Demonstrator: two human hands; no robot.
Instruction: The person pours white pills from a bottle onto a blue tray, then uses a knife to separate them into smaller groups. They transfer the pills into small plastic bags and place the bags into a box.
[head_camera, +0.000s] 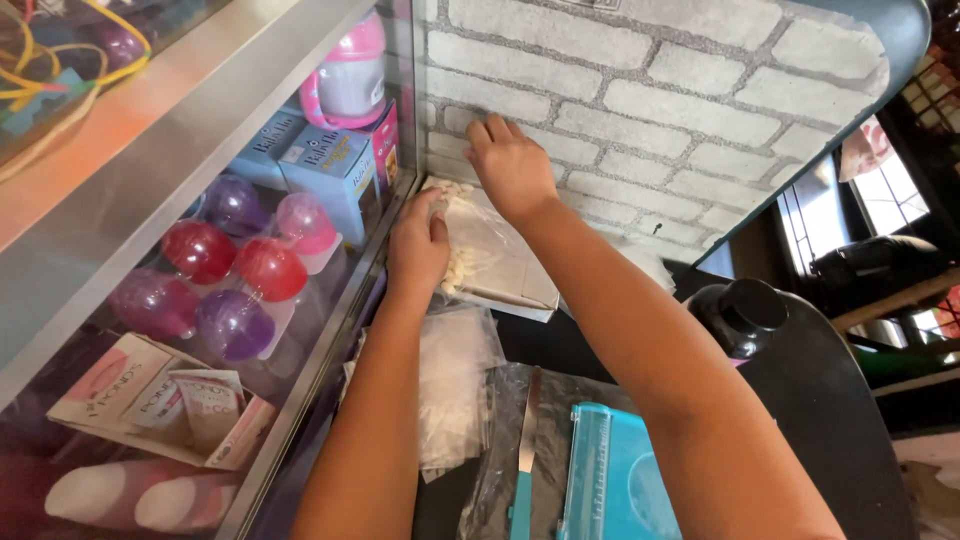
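Both hands, left hand (418, 245) and right hand (510, 165), press flat-fingered on a clear bag (480, 250) of white pieces.

Colours around the white brick-pattern wall (650, 100)

The wall shows off-white bricks with grey mortar lines. Just below it lies a clear plastic bag (490, 255) of cream-white pieces. Left of the wall, behind glass, sit red capsule balls (235, 262), purple capsule balls (195, 312) and light blue boxes (335, 170). Below the wall lies a teal case (620, 480), and to its lower right a black bottle cap (745, 312).
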